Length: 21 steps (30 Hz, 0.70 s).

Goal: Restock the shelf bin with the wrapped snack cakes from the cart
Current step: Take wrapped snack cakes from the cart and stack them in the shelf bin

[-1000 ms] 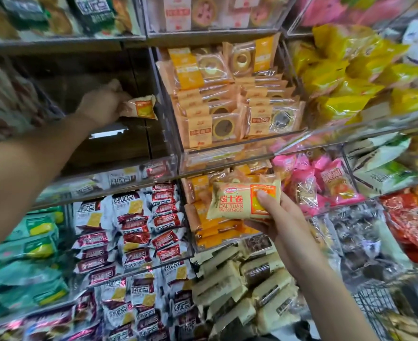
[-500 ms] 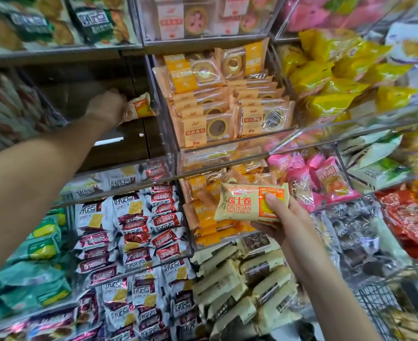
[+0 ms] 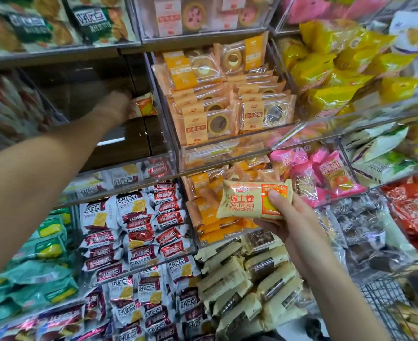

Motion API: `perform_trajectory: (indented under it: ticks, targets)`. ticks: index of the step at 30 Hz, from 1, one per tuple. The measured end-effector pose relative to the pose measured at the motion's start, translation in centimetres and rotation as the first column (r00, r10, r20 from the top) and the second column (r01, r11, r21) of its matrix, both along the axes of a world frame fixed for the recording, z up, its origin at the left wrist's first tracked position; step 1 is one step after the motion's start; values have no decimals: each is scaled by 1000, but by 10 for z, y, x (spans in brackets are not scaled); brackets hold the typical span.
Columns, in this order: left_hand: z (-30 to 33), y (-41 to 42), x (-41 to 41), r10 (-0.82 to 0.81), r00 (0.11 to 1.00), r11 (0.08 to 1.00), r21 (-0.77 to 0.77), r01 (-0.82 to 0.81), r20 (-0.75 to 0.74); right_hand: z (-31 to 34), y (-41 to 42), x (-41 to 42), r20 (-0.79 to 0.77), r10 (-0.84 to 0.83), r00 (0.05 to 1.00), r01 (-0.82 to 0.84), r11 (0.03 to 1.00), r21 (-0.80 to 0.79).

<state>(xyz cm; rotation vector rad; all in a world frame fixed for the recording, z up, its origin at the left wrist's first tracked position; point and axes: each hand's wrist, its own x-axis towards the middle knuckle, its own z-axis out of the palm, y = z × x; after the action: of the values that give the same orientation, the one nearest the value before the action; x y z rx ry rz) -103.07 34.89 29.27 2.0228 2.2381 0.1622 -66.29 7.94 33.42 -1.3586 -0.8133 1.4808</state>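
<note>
Clear acrylic shelf bins [image 3: 171,166] packed with snacks fill our view. Our left hand [image 3: 115,108] pinches a small orange-and-cream wrapped cake [image 3: 144,107] deep inside the near-empty bin; best we set it flat at the back. Our right hand [image 3: 287,217] grips a cream-and-orange Swiss roll pack [image 3: 248,201], waiting below.

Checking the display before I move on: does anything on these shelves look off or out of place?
One clear bin stands almost bare among full ones: dark shelf shows through, with just one swiss roll pack the left hand holds at its right wall.
</note>
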Motion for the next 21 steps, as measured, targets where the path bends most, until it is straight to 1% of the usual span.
perform_trajectory:
  ticks: [3, 5, 6, 7, 9, 10, 12, 13, 15, 17, 21]
  targets:
    - [27, -22, 10, 19, 999, 999, -46, -17, 44, 1, 1, -4, -2, 20, 1000, -20, 1000, 14]
    - [48, -49, 27, 27, 989, 998, -55, -19, 147, 3, 2, -10, -6, 39, 999, -39, 999, 22]
    - [59, -68, 38, -7, 974, 1000, -12, 10, 225, 4, 2, -15, -1, 57, 998, -57, 998, 28]
    - [70, -90, 50, -66, 952, 996, 72, 47, 300, 6, 3, -20, 11, 82, 997, -82, 996, 40]
    - [92, -146, 75, -213, 873, 964, 241, 114, 439, 10, 3, -32, 58, 134, 989, -138, 987, 79]
    - [101, -175, 85, -283, 828, 942, 302, 145, 484, 13, 3, -38, 89, 157, 984, -166, 981, 101]
    - [110, -227, 97, -410, 779, 895, 373, 244, 474, 21, 0, -48, 145, 197, 970, -217, 967, 135]
    - [112, -248, 99, -438, 769, 888, 359, 288, 466, 25, -1, -53, 173, 218, 961, -245, 958, 150]
    - [113, -275, 100, -418, 762, 908, 233, 347, 494, 34, -4, -63, 228, 256, 939, -302, 933, 198]
    - [113, -288, 96, -398, 765, 910, 115, 398, 506, 43, -7, -75, 241, 284, 928, -341, 907, 246]
    - [127, -292, 72, -353, 735, 911, 35, 411, 578, 63, -8, -97, 237, 355, 904, -420, 839, 347]
